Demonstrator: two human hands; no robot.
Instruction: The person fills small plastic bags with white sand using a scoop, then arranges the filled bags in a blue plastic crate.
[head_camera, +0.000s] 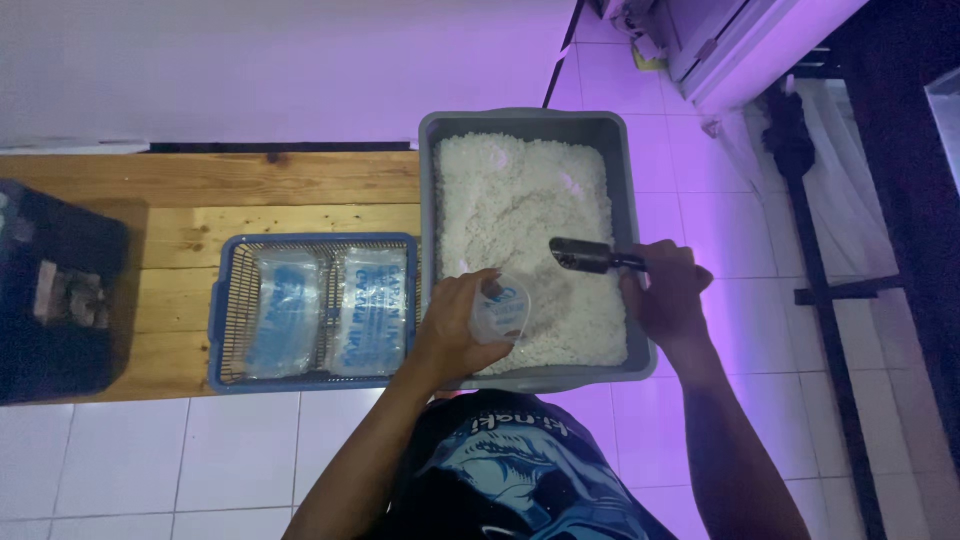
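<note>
Here, over the near end of the grey tub (432, 200) of white grains (510, 210), the left hand (455, 325) curls its fingers round a clear cup (502, 308), while the right hand (665, 290) grips a dark scoop (585, 256), a blue basket (225, 300) of bags (330, 310) to the left.

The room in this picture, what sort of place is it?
Probably a small home or back-room packing spot, not a proper kitchen. A grey tub of white grains sits by a wooden bench on a tiled floor, and a blue basket holds filled clear bags.
</note>
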